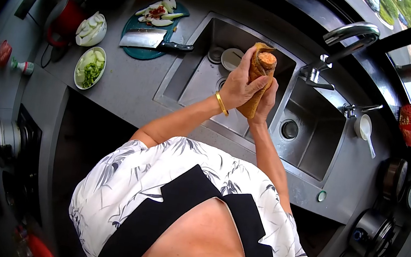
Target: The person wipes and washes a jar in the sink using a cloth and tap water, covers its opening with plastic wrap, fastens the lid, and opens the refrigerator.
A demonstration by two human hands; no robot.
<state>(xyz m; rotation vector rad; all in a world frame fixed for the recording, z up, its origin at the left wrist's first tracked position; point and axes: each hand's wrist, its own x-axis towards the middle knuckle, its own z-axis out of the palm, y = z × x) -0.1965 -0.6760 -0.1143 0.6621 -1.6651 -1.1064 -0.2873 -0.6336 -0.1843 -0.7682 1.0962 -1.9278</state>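
Note:
Over the left basin of the steel sink point(170, 78), both hands are closed around a long, thick brown thing with a rough orange end point(264, 65); I cannot make out its kind. My left hand point(238, 84), with a gold bracelet point(222, 104) at the wrist, wraps its left side, thumb across the front. On the other side, my right hand point(266, 105) grips it lower down. The thing is tilted with its orange end away from me, and a brown flap stands out at its top. A small white dish point(232, 58) lies in the basin beneath.
Left of the sink, a cleaver point(144, 38) lies on a green cutting board point(139, 54) with sliced pale vegetables. Two white bowls of cut vegetables point(93, 28) point(89, 67) stand nearby. A faucet point(318, 65) rises at the sink's back; a white ladle point(368, 139) sits right.

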